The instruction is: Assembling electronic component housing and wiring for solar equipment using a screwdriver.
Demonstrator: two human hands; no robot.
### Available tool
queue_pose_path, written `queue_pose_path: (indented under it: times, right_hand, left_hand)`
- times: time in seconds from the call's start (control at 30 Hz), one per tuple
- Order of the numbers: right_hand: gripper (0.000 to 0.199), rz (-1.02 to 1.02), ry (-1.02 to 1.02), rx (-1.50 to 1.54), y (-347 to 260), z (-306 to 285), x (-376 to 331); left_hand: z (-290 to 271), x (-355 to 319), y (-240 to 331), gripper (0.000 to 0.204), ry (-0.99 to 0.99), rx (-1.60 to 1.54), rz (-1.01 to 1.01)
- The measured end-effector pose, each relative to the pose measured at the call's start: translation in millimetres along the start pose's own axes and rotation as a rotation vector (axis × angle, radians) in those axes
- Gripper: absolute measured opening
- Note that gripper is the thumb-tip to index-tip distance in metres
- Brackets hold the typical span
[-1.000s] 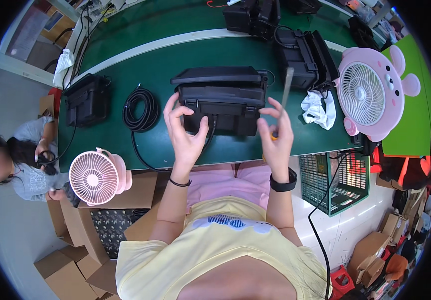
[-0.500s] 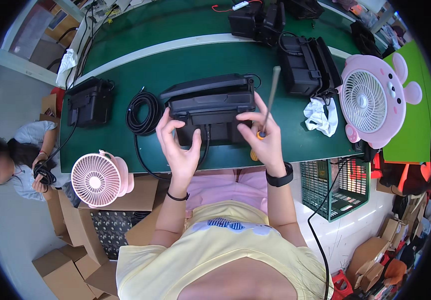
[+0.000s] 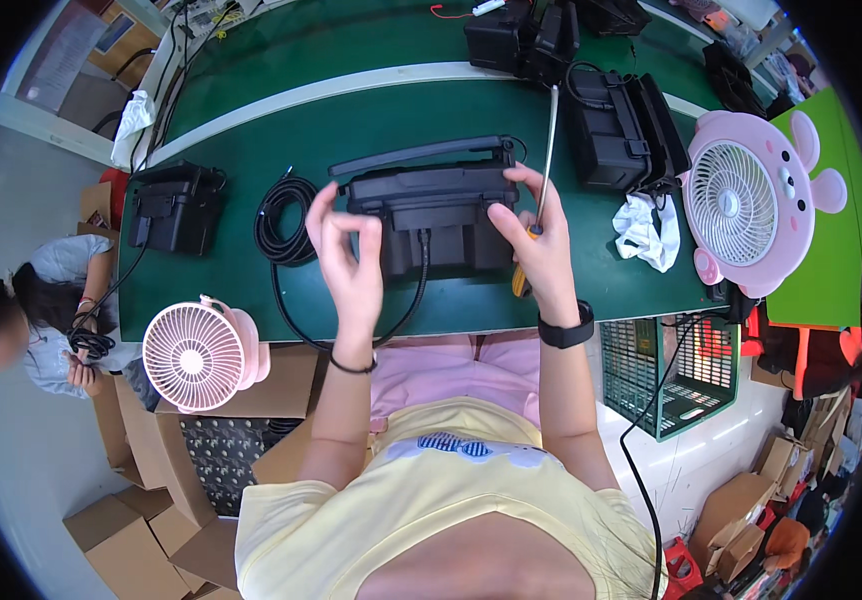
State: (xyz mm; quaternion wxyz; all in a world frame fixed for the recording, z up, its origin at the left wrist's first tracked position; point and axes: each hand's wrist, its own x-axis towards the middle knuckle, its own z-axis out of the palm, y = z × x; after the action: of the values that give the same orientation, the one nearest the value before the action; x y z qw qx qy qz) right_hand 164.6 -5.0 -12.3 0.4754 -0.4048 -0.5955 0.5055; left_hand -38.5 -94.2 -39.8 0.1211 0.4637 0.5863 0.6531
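Black box (image 3: 436, 207) at 12 o'clock on table (image 3: 601, 283): looks like latch work. L hand (image 3: 354, 278): fingers curled beside it, can't tell if gripping; R hand (image 3: 547, 258): fingers grasp screwdriver (image 3: 521, 281). Next prob. needs box steady.

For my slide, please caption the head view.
At a green table, a black case between left hand and right hand, which holds a screwdriver.

Looks like an assembly workshop. Shows in black cases (image 3: 451, 190) on the green desk (image 3: 241, 160), a screwdriver (image 3: 547, 150) above it and cardboard boxes (image 3: 111, 530) beside it.
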Motion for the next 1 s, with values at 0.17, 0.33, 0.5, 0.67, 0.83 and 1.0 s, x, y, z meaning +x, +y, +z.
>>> queue_pose_path:
  times: [0.17, 0.33, 0.5, 0.67, 0.83, 1.0]
  right_hand:
    - [0.041, -0.066, 0.058, 0.032, 20.2, 12.1, 22.7]
    - [0.035, -0.038, 0.009, -0.026, 21.2, 10.2, 33.0]
    - [0.03, -0.133, 0.121, 0.009, 32.2, 8.6, 33.7]
    - [0.012, -0.336, 0.324, -0.217, 37.1, -1.0, -8.0]
    - [0.034, -0.107, 0.067, -0.589, 58.6, -13.1, -44.5]
    - [0.033, -0.11, -0.019, -0.522, 29.3, -13.3, -75.5]
  left_hand:
    - [21.2, 33.8, 0.0, 0.046, 0.014, -0.332, -0.127]
    - [18.0, 40.5, -3.2, 0.052, -0.063, -0.321, -0.163]
    - [20.3, 37.3, -25.1, 0.037, -0.048, -0.245, -0.069]
    - [25.1, 31.6, -33.0, 0.032, 0.152, -0.156, -0.11]
    - [29.6, 25.4, -24.2, 0.029, 0.263, -0.094, -0.083]
    - [25.8, 22.4, -23.7, 0.027, 0.209, -0.021, -0.124]
